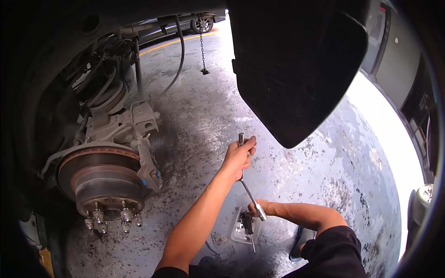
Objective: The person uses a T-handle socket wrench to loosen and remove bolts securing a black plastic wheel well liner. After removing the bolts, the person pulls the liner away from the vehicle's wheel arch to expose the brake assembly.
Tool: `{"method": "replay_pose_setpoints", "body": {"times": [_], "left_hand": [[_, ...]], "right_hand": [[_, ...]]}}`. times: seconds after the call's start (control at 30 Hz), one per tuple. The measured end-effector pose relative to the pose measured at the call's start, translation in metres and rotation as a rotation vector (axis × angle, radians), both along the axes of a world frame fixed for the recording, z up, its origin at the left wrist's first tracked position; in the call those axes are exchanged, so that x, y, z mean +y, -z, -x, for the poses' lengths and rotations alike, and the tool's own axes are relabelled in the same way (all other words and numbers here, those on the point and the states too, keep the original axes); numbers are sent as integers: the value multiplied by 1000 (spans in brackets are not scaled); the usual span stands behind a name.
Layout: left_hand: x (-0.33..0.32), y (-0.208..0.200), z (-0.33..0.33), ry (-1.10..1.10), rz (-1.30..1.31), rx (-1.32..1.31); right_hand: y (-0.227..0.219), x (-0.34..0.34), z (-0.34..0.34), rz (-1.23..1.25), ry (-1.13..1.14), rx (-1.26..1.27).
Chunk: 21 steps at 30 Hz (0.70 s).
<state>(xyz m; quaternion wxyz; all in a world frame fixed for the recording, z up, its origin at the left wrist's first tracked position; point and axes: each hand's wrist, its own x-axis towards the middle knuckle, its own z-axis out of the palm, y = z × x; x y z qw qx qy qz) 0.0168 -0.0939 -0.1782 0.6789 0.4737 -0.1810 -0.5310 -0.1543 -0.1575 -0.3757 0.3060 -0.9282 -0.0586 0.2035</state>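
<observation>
My left hand [240,156] is wrapped round a long chrome socket wrench [249,192]. One end of it sticks up above my fist, and its thick socket end points down toward my right hand [263,207]. That hand is closed at a small clear plastic tub [237,235] on the floor, its fingertips partly hidden behind the socket and the dark things there. A screwdriver-like tool [248,224] with a black handle and thin metal shaft lies across the tub, just below my right fingers; whether they grip it is unclear. Small metal parts sit inside the tub.
A bare brake disc and hub [109,190] with several studs and nuts hangs at the left, beside suspension parts [118,116]. A dark pointed body panel [296,69] juts down from above. A chain [202,48] dangles farther back. The worn grey floor [320,180] spreads below.
</observation>
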Motion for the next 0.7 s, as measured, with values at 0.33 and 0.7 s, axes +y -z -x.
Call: {"method": "replay_pose_setpoints", "body": {"times": [0.33,0.7], "left_hand": [[3,-51,21,-54,241,269],[-20,-238,-77,-638,664,-594]], "right_hand": [[-203,19,-4,-243,550,-572],[-288,67,-16,-593,684,-871]]}}
